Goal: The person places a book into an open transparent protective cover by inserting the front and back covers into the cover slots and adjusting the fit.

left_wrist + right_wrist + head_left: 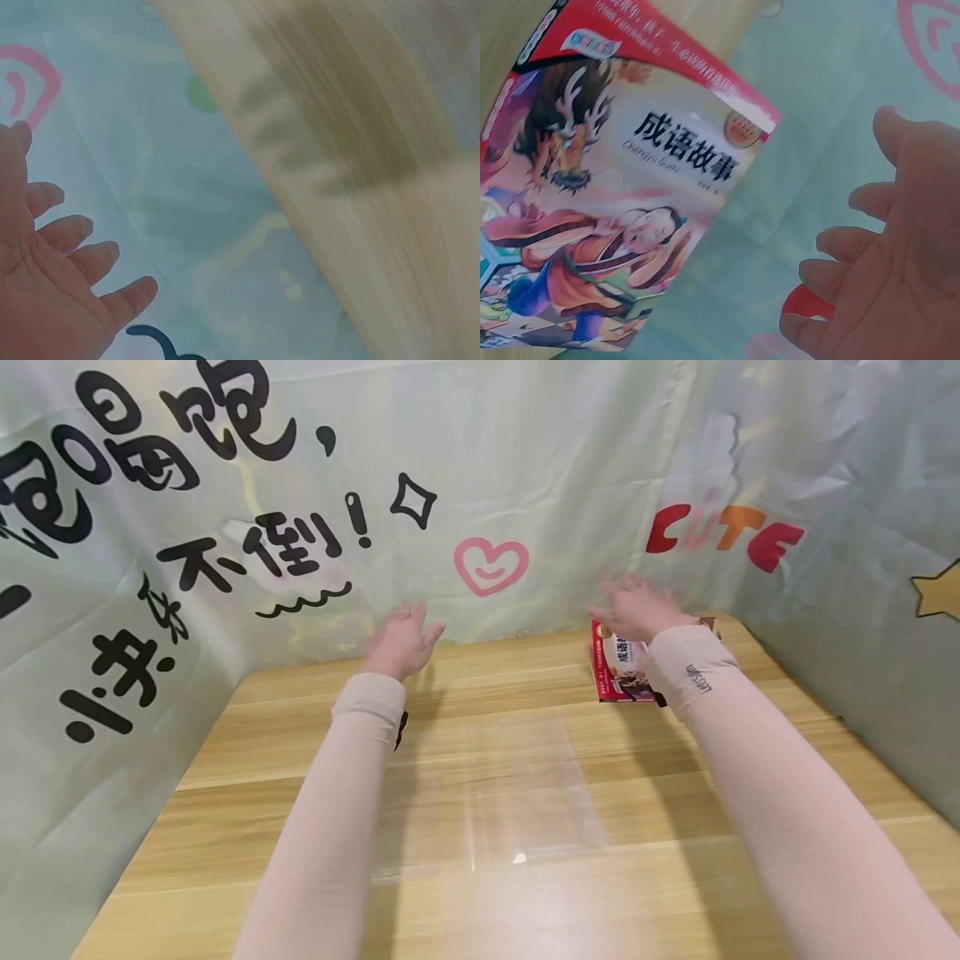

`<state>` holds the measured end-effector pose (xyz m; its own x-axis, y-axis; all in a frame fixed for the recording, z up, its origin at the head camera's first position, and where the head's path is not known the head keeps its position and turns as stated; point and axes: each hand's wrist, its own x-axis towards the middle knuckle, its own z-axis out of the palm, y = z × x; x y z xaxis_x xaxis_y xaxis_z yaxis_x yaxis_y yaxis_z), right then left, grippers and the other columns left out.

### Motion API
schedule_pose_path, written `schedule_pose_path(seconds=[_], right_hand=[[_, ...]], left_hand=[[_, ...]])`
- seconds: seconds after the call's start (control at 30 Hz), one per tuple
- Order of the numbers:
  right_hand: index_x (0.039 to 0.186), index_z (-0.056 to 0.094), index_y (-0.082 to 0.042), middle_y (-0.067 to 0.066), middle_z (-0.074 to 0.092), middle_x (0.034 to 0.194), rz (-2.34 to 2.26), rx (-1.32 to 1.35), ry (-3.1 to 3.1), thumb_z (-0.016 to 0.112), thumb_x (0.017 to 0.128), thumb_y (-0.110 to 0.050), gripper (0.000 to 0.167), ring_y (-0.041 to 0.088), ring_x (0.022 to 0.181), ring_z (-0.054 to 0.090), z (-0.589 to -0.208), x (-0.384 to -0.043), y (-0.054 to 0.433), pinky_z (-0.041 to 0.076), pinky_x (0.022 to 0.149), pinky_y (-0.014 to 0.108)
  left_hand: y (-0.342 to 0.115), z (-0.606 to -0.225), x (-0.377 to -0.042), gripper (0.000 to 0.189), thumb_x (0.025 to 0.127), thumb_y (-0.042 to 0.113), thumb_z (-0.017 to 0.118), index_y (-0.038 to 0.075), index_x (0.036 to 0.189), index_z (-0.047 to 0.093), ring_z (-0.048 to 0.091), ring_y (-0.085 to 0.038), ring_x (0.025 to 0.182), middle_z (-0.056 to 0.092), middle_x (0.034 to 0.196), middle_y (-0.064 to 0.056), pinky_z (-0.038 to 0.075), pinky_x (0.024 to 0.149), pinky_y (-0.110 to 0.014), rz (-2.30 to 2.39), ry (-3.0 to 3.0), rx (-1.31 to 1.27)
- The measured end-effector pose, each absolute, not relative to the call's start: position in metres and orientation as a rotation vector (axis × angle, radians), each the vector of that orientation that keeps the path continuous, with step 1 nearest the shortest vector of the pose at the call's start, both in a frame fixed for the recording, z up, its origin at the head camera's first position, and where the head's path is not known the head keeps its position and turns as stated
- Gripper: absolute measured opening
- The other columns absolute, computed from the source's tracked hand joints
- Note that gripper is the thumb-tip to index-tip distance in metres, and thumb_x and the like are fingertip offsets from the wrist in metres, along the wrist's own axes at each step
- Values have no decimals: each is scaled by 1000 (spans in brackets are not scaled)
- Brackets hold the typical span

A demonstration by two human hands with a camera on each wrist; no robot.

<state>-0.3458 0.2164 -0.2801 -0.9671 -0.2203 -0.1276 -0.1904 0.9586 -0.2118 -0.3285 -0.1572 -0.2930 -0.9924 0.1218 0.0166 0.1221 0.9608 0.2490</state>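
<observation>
Pale printed cloth hangs behind a wood-grain tabletop. Two arms stretch forward, fingers spread: the left hand before the cloth, the right hand near an illustrated, red-edged book at the tabletop's far right. Clear plastic sheeting lies mid-table.

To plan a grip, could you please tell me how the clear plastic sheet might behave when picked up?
The clear plastic sheet is probably light and floppy, since it looks thin and lies flat on the table. Its glossy glints suggest it may be slippery.
</observation>
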Motion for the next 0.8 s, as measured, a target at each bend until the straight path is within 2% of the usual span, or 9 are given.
schedule_pose_path(seconds=[0.17, 0.27, 0.33, 0.4, 0.47, 0.57, 0.67, 0.7, 0.8], right_hand=[[172, -1, -4, 34, 0, 176, -292, -296, 2947, 35, 114, -58, 87, 58, 162, 2, -286, -347, 230, 4, 126, 80], [172, 2, -3, 37, 9, 174, -297, -277, 2925, 39, 114, -53, 85, 60, 160, 11, -291, -346, 236, 14, 126, 78], [171, 8, -1, 39, 22, 170, -301, -248, 2908, 42, 114, -49, 82, 60, 157, 22, -296, -345, 241, 23, 124, 77], [165, 28, 1, 37, 42, 159, -314, -219, 2891, 44, 115, -46, 71, 56, 146, 42, -302, -345, 245, 35, 120, 75], [150, 46, 2, 33, 60, 138, -360, -188, 2862, 46, 114, -43, 57, 50, 126, 59, -308, -344, 248, 48, 109, 69], [128, 58, -1, 22, 68, 107, -426, -157, 2821, 51, 113, -39, 42, 37, 97, 64, -317, -343, 253, 51, 91, 57], [138, 56, 0, 18, 69, 93, -417, -179, 2811, 53, 113, -36, 44, 35, 90, 66, -323, -342, 259, 50, 91, 57], [136, 57, 2, 17, 67, 90, -392, -200, 2816, 53, 113, -35, 43, 33, 89, 64, -325, -343, 262, 49, 91, 56], [144, 55, 8, 18, 67, 93, -281, -256, 2840, 54, 112, -31, 51, 33, 90, 63, -330, -344, 268, 49, 94, 56]], left_hand=[[-141, -295, -329, 72, 116, 53, 33, 12, 173, 18, 22, -39, 166, 19, 179, -20, 23, 135, -55, -425, -3113, -265], [-132, -298, -329, 72, 115, 53, 35, 13, 173, 20, 27, -38, 165, 25, 178, -19, 26, 134, -52, -431, -3128, -294], [-125, -301, -329, 72, 115, 54, 37, 13, 173, 23, 29, -36, 165, 29, 177, -17, 27, 134, -51, -442, -3140, -319], [-118, -304, -329, 72, 115, 54, 39, 13, 172, 25, 31, -33, 164, 33, 176, -15, 29, 134, -50, -448, -3154, -351], [-109, -307, -329, 71, 114, 53, 42, 13, 171, 28, 33, -33, 163, 37, 174, -14, 30, 133, -49, -473, -3166, -394], [-95, -314, -326, 70, 114, 52, 46, 14, 170, 32, 35, -33, 162, 40, 173, -14, 33, 132, -49, -491, -3192, -469], [-76, -321, -321, 68, 113, 51, 49, 14, 168, 35, 39, -31, 160, 44, 171, -11, 36, 130, -48, -478, -3194, -560], [-69, -324, -319, 67, 113, 51, 49, 14, 168, 37, 40, -30, 160, 45, 170, -10, 36, 130, -47, -474, -3192, -591], [-47, -331, -313, 64, 113, 48, 49, 13, 166, 41, 43, -27, 159, 48, 169, -8, 37, 130, -44, -430, -3169, -709]])
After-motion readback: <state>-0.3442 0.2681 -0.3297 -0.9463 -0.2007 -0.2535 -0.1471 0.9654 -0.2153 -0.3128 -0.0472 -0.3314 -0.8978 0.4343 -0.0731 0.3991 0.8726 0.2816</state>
